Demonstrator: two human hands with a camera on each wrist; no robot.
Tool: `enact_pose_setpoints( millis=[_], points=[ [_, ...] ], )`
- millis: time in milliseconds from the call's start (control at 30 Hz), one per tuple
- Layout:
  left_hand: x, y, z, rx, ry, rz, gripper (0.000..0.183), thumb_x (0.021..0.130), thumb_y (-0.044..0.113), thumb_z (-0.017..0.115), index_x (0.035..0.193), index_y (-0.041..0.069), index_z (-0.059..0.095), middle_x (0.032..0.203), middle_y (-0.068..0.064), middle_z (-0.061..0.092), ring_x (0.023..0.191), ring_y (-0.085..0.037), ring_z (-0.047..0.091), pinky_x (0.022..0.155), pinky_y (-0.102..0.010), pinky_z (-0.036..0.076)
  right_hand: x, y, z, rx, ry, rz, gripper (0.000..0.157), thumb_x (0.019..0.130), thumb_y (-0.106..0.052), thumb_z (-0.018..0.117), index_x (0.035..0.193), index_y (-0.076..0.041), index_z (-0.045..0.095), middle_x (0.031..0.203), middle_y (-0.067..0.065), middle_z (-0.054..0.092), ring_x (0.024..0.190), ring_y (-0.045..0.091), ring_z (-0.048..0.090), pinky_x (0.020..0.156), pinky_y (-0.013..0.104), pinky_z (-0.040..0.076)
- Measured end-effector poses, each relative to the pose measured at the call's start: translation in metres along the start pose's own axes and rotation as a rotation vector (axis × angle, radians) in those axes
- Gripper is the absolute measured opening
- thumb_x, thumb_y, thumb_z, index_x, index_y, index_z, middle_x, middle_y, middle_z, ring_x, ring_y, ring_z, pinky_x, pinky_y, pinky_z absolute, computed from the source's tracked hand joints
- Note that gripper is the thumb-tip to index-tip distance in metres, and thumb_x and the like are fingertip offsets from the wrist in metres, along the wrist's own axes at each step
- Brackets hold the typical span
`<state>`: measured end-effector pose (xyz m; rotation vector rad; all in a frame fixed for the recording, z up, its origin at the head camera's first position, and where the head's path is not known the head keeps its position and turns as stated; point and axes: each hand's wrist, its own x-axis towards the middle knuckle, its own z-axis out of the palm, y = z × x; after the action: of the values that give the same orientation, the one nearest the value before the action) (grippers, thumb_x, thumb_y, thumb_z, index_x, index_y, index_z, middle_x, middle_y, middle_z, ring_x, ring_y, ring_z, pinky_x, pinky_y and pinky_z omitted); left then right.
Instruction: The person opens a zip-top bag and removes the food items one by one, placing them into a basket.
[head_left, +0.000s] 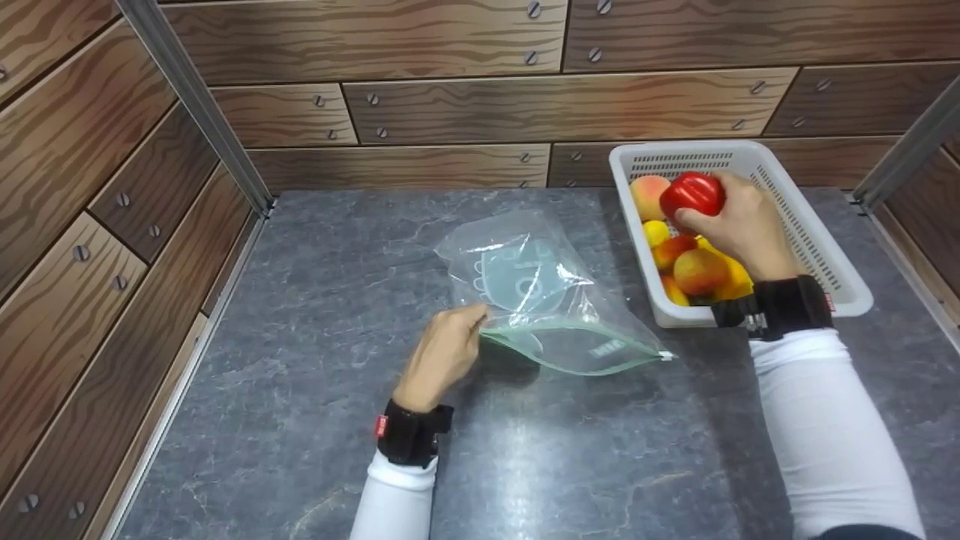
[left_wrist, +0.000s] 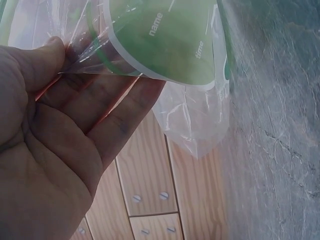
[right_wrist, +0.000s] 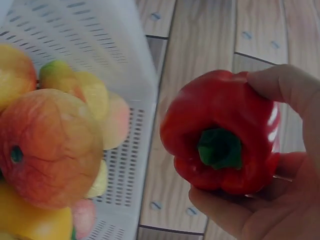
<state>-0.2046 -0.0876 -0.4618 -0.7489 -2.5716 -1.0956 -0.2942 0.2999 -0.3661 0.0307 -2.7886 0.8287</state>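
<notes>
A grey marbled stone worktop (head_left: 315, 420) fills the space between brown wood-grain panel walls (head_left: 450, 105). At its far right stands a white perforated plastic basket (head_left: 825, 255), with peaches, apples and yellow fruit (head_left: 697, 270) piled inside.

Near the middle of the worktop lies a clear zip-top plastic bag with a green printed label (head_left: 547, 300), its mouth facing the person. The bag looks empty, so as I read it the filling has not begun: nothing from the basket has gone in yet, and the whole pile remains.

The left hand (head_left: 442, 356) pinches the near left corner of the bag's rim between thumb and fingers (left_wrist: 100, 120), lifting one layer so the mouth gapes a little.

The right hand (head_left: 739, 225) is above the basket, fingers curled round a glossy red bell pepper with a green stem (right_wrist: 222, 145). The pepper sits fully in that grasp, stem end turned toward the wrist, clear of the other fruit and well apart from the bag's opening, off to its right.
</notes>
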Motion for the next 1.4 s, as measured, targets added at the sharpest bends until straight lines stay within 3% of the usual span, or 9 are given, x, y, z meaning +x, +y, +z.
enact_pose_setpoints(
  millis=[167,367,467,733,933,1133,1267,1400],
  points=[
    [-0.001,-0.001,0.0,0.002,-0.003,-0.003,0.021,0.102,0.0,0.057,0.081,0.004,0.06,0.078,-0.01,0.069,0.067,-0.018,0.062,0.061,-0.03,0.056,0.006,0.008,0.011,-0.015,-0.028,0.007,0.062,0.093,-0.026,0.073,0.133,0.015,0.049,0.125,0.038,0.056,0.111,0.053,0.054,0.103,0.066,0.045],
    [-0.001,-0.001,0.0,0.023,0.004,0.002,0.026,0.101,0.002,0.058,0.076,0.004,0.053,0.068,-0.002,0.051,0.062,-0.015,0.048,0.055,-0.029,0.047,0.012,0.015,0.018,-0.039,-0.095,0.049,0.065,0.096,-0.033,0.07,0.132,0.015,0.046,0.122,0.036,0.055,0.109,0.052,0.053,0.102,0.065,0.046],
    [-0.001,-0.001,0.0,0.018,0.0,-0.005,0.027,0.101,0.001,0.058,0.075,0.006,0.052,0.068,-0.002,0.055,0.063,-0.014,0.05,0.055,-0.028,0.049,0.014,0.018,0.018,-0.055,-0.123,0.065,0.066,0.097,-0.035,0.068,0.133,0.015,0.045,0.121,0.036,0.053,0.108,0.052,0.052,0.102,0.065,0.046],
    [0.0,-0.003,0.0,0.002,-0.018,-0.022,0.023,0.102,0.001,0.056,0.08,0.006,0.06,0.082,-0.008,0.072,0.068,-0.019,0.064,0.062,-0.029,0.056,0.019,0.021,0.018,-0.09,-0.114,0.044,0.046,0.1,-0.024,0.057,0.12,0.016,0.052,0.112,0.037,0.055,0.099,0.051,0.05,0.094,0.062,0.044],
    [0.0,-0.005,-0.001,-0.013,-0.017,-0.016,0.021,0.102,0.0,0.056,0.083,0.006,0.062,0.091,-0.012,0.076,0.074,-0.024,0.071,0.066,-0.03,0.059,0.02,0.021,0.016,-0.138,-0.204,0.078,0.051,0.1,-0.025,0.059,0.127,0.018,0.051,0.116,0.039,0.056,0.102,0.052,0.052,0.095,0.061,0.047],
    [0.0,-0.006,-0.001,-0.02,-0.019,-0.015,0.019,0.102,-0.001,0.056,0.085,0.005,0.064,0.092,-0.014,0.076,0.077,-0.028,0.072,0.067,-0.031,0.06,0.021,0.019,0.014,-0.147,-0.238,0.091,0.056,0.1,-0.027,0.06,0.134,0.016,0.049,0.123,0.039,0.055,0.107,0.052,0.052,0.099,0.062,0.047],
    [0.0,-0.005,-0.002,0.0,-0.023,-0.025,0.025,0.103,0.003,0.056,0.078,0.006,0.056,0.07,-0.004,0.06,0.065,-0.018,0.06,0.058,-0.028,0.052,0.018,0.014,0.01,-0.143,-0.246,0.088,0.06,0.101,-0.027,0.058,0.139,0.017,0.046,0.129,0.04,0.053,0.111,0.052,0.051,0.103,0.063,0.045],
    [0.0,-0.004,-0.002,0.017,-0.019,-0.029,0.029,0.103,0.006,0.057,0.075,0.007,0.051,0.067,0.003,0.044,0.063,-0.013,0.047,0.055,-0.027,0.045,0.012,0.003,0.006,-0.122,-0.19,0.027,0.055,0.1,-0.025,0.057,0.136,0.017,0.05,0.127,0.039,0.055,0.109,0.051,0.051,0.101,0.063,0.044]
  ],
)
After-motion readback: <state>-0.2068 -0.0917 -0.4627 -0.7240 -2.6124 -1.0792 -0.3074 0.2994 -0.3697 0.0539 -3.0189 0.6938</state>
